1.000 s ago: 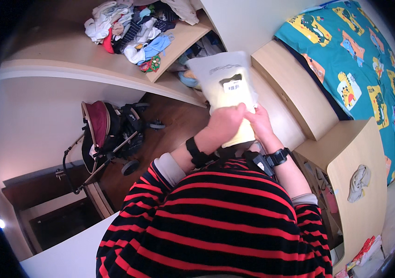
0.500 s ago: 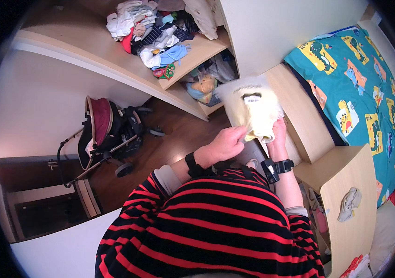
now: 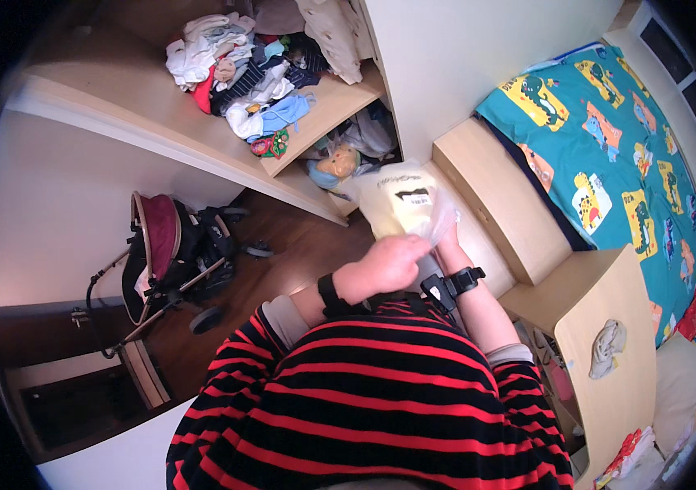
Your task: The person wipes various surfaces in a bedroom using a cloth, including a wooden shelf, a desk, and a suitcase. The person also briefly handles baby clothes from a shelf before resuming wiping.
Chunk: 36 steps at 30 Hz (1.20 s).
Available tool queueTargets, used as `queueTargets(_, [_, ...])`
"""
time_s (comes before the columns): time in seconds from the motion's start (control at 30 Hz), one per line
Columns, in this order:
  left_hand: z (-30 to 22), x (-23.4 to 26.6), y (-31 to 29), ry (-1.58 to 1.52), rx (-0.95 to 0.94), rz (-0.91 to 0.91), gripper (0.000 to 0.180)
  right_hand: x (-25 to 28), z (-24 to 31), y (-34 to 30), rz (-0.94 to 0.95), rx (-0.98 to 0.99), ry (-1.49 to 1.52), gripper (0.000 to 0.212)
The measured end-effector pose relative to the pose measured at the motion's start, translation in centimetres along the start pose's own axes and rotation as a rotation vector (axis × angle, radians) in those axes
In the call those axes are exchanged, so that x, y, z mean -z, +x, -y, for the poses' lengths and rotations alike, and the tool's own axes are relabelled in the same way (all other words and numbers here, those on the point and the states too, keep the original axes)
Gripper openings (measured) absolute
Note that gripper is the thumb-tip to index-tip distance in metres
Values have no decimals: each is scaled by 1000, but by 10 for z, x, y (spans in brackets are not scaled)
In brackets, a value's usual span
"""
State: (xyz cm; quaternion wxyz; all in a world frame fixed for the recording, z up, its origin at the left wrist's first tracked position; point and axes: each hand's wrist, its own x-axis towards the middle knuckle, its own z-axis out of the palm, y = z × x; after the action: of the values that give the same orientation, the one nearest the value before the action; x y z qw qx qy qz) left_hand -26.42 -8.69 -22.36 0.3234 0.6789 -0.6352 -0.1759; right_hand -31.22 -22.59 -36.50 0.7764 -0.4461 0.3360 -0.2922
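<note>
A frosted, see-through plastic bag (image 3: 377, 194) with a pale yellow folded cloth item inside hangs in front of my body. Through the plastic shows a dark patch with a white label (image 3: 418, 199) on the item. My left hand (image 3: 385, 265) is closed at the bag's near edge, fingers pinching the plastic. On the bag's right side, my right hand (image 3: 448, 247) grips it, with most of its fingers behind the plastic. Both wrists wear black straps.
Heaped clothes (image 3: 262, 77) lie on an open wardrobe shelf (image 3: 336, 102). A maroon and black stroller (image 3: 172, 245) stands left. Right are a bed with a teal dinosaur cover (image 3: 577, 155), a wooden step (image 3: 511, 204) and a cabinet (image 3: 601, 302) bearing a grey cloth (image 3: 608, 349).
The yellow item, whose near end stuck out between my hands, now lies inside the bag. My left hand has shifted left along with the view and sits over the bag's near edge.
</note>
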Motion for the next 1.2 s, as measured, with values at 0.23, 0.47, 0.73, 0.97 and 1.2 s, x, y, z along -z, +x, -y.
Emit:
queueTargets(0.23, [28, 61, 15, 108, 308, -52, 19, -18, 22, -8, 144, -373, -31, 36])
queueTargets(0.47, [22, 48, 6, -59, 118, 326, 19, -53, 24, 8, 446, -147, -1100, 39])
queueTargets(0.73, [120, 119, -16, -226, 448, -221, 8, -108, 65, -50, 660, 688, -1382, 45])
queueTargets(0.97, [110, 107, -35, -256, 187, 73, 4, -181, 44, -56, 932, 118, -1287, 23])
queueTargets(1.2, [158, 182, -40, -698, 397, -321, 8, -198, 111, -66, 897, 858, -1014, 59])
